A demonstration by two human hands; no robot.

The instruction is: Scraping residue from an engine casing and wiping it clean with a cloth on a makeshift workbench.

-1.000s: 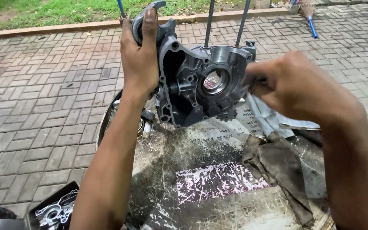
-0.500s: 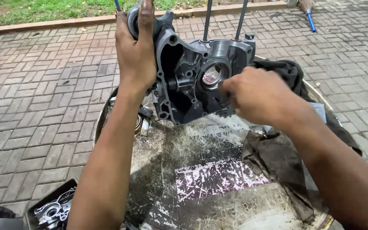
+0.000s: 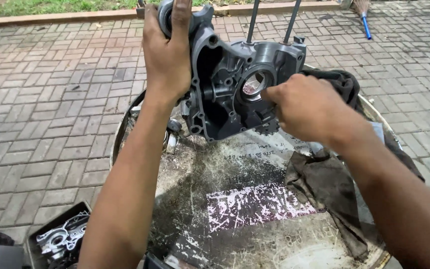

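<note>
My left grip [image 3: 167,60] is clamped on the top left edge of the grey engine casing [image 3: 235,84], holding it upright above the round tabletop [image 3: 235,199]. My right grip [image 3: 307,107] is closed, fingertips touching the casing beside its round opening; I cannot tell whether it holds anything. A dark rag [image 3: 327,184] lies on the tabletop below it.

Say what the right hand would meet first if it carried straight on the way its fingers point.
Probably the rim of the round bore in the grey engine casing; the right hand points left at it, fingertips about touching, though depth is unclear.
</note>
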